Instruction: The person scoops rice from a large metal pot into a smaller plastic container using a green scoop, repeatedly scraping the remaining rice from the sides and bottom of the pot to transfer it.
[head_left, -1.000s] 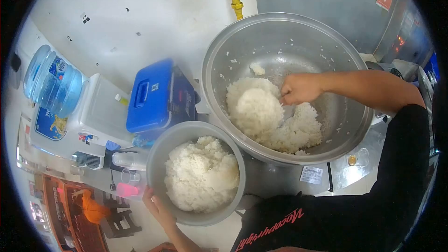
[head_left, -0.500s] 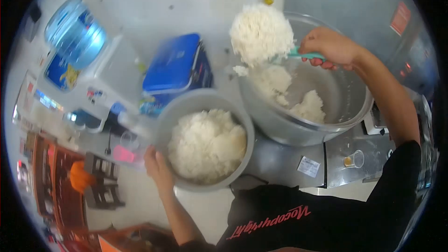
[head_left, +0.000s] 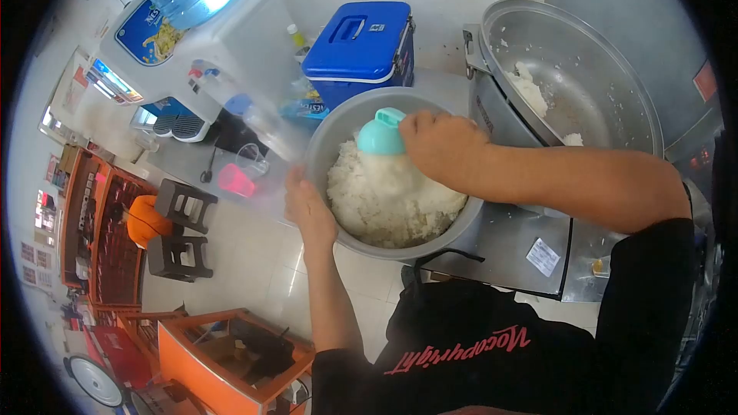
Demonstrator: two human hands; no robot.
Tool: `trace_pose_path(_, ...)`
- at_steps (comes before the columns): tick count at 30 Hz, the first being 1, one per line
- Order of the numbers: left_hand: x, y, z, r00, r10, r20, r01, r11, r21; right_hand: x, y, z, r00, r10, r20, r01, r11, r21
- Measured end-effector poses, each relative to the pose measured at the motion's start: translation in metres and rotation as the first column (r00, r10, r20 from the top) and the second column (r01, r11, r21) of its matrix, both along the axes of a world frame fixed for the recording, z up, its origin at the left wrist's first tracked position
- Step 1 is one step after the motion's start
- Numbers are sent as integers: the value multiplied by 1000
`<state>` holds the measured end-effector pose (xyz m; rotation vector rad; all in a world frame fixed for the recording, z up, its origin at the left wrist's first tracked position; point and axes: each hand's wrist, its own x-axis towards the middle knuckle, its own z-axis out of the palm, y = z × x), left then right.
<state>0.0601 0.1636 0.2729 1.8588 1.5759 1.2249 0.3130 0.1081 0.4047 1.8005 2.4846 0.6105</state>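
- R hand (head_left: 442,146) gripping teal scoop (head_left: 378,138) at rice (head_left: 400,211) in gry tub (head_left: 336,127)
- L hand (head_left: 309,209) at tub's side, grip unclear
- Metal ctr (head_left: 500,250) w/ paper slip (head_left: 543,257)
- Rm: tiled flr (head_left: 265,288), dk stools (head_left: 161,256)

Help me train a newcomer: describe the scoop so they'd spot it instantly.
Find the blue lidded box, then the grey tub just below it in the picture. Over the tub's white rice, in the person's right grip, is the scoop: rounded and turquoise, unlike the rice and tub around it.

This looks like an eatery's kitchen, with a huge rice pot (head_left: 596,92), metal table (head_left: 507,255), water dispenser (head_left: 257,38) and stools (head_left: 167,257).
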Motion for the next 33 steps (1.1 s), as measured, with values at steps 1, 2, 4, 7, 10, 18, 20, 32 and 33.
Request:
trace_pose_path(1, 0, 2, -1, 999, -24, 25, 24, 1000, -12, -6, 1, 4, 1000, 19, -24, -20, 1000, -9)
trace_pose_path(2, -1, 4, -3, 998, -44, 53, 45, 999, -28, -6, 5, 13, 999, 30, -16, -30, 999, -22)
trace_pose_path(4, -1, 4, -3, 998, -31, 51, 33, 999, -41, -8, 6, 67, 995, -90, -42, 82, 984, -156)
trace_pose_path(7, -1, 3, -4, 998, -35, 45, 37, 998, -52, -10, 2, 123, 994, -106, 8, 105, 971, -216)
trace_pose_path(10, -1, 2, -2, 998, -39, 44, 41, 998, -50, -16, 8, 125, 950, -312, -7, 285, 876, -388)
trace_pose_path(18, -3, 4, -4, 994, -98, 55, 100, 994, -43, -9, 44, 38, 956, -288, -61, 258, 921, -293)
trace_pose_path(20, -1, 2, 0, 998, -42, -55, 38, 997, -59, -13, 38, 80, 967, -256, 8, 251, 940, -233)
trace_pose_path(32, 0, 0, 4, 996, -62, -61, 58, 996, -64, -24, 84, 0, 952, -249, -175, 203, 948, -244)
trace_pose_path(33, 0, 3, 8, 995, -67, -69, 63, 997, -53, -22, 81, 23, 950, -252, -186, 207, 950, -234)
